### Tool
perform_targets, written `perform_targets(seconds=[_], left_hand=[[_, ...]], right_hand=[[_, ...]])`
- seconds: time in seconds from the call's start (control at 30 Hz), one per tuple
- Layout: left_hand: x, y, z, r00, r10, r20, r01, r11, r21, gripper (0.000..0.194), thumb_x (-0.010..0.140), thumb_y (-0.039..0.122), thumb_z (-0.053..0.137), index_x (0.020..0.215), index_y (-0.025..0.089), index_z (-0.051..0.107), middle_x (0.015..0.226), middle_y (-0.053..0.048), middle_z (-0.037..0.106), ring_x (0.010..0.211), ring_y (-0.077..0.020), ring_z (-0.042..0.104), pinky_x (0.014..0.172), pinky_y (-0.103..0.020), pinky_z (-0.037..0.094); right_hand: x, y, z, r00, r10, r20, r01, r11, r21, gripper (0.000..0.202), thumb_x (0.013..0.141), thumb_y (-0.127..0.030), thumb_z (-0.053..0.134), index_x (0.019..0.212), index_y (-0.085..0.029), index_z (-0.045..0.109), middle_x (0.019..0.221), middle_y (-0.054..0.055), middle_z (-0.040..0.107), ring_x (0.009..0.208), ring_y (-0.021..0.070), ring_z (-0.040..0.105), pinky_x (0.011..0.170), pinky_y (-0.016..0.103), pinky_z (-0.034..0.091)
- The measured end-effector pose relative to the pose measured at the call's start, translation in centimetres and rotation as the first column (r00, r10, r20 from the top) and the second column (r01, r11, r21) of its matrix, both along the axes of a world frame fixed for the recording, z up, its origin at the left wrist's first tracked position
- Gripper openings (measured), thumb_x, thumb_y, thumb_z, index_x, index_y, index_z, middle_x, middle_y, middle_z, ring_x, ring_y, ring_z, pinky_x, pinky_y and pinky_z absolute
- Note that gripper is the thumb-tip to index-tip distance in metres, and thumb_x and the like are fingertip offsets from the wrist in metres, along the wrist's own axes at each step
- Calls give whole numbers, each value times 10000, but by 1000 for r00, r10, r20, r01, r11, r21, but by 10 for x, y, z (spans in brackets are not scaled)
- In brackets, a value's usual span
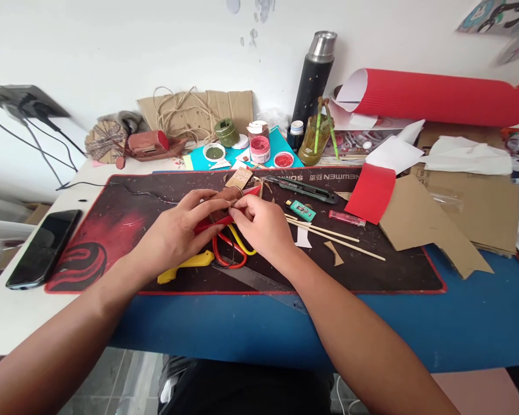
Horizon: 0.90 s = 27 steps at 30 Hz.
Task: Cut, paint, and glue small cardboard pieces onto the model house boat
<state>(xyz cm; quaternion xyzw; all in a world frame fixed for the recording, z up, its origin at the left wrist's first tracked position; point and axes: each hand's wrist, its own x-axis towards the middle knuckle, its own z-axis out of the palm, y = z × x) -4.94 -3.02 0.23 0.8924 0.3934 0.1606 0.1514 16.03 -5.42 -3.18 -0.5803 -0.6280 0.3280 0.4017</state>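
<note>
A small red and brown boat-like piece (214,221) lies under my left hand (182,226), whose fingers wrap over it and hold it. My right hand (262,226) is closed in a pinch at the piece's right part, its fingertips meeting those of my left hand; what they pinch is too small to make out. Just below the hands are red and yellow scissor handles (241,249) and a saw with a yellow handle (185,266). A scrap of printed cardboard (239,178) is right behind the piece.
Right of my hands lie thin wooden sticks (346,237), a green lighter (301,210), a pink lighter (346,218) and a dark cutter (305,188). Paint jars (259,148) and a black thermos (313,78) stand behind. Cardboard (432,222) lies right, a phone (44,249) left.
</note>
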Motion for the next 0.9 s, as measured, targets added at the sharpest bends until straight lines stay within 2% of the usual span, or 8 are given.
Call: perform_targets(seconds=[0.13,0.37,0.57,0.73,0.9], left_hand=[[-4,5,2,997,-11,83,14,999,-38,416,1076,431,577,1479,329,589,1511,-102,621,1372,-298,637,1151,-502,560],[-7,8,9,980,-14,198,33,995,-92,403,1069,432,620,1461,338,603,1531,-69,653,1368,-278,636,1178,-488,536],[-7,7,11,980,-5,198,20,997,-75,404,1067,449,606,1458,346,606,1530,-71,657,1344,-285,655,1129,-489,576],[0,0,12,984,-21,175,25,1000,-18,374,1074,396,613,1431,286,612,1459,-104,660,1367,-277,644,1156,-461,552],[8,-7,13,989,15,147,-15,1000,0,408,1075,389,610,1472,297,593,1496,-110,625,1344,-284,664,1112,-445,581]], right_hand=[[1,-2,5,1000,-8,-19,8,1000,2,94,999,-275,695,927,-232,737,666,-35,669,606,161,601,617,304,375],[6,-2,7,992,-82,-92,92,990,107,95,1015,-281,657,969,-238,729,616,-56,574,587,152,553,649,302,412],[4,-4,9,994,-54,-98,63,993,98,101,1019,-307,657,1036,-239,730,627,-55,586,608,160,582,658,297,431],[1,-5,7,999,-47,9,45,989,144,89,1014,-291,678,1007,-229,741,613,-55,597,577,149,568,626,295,389],[0,-5,4,996,-60,61,47,982,184,75,1010,-277,681,1012,-226,736,643,-50,638,579,147,587,615,285,376]])
